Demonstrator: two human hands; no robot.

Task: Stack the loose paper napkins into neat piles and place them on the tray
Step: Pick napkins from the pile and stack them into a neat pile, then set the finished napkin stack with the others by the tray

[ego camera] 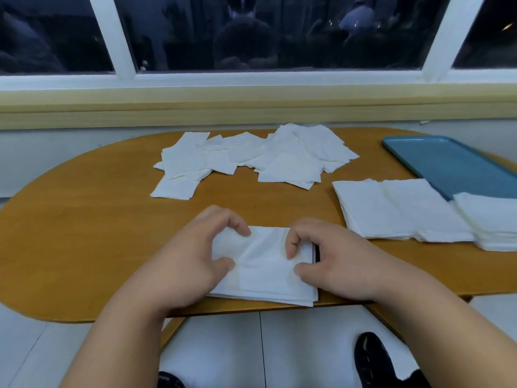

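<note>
A small pile of white napkins (265,273) lies at the table's near edge. My left hand (193,259) grips its left side, fingers curled over the far edge and thumb on top. My right hand (333,261) grips its right side the same way. Loose napkins (251,158) lie scattered at the back middle of the table. Three neat piles sit in a row on the right: one (366,211), a second (430,214), and a third (492,219) that overlaps the near corner of the blue tray (453,166). The rest of the tray is bare.
The oval wooden table (84,219) stands against a wall under a window sill (251,105). Below the near edge are a white tiled floor (223,348) and dark shoes (375,359).
</note>
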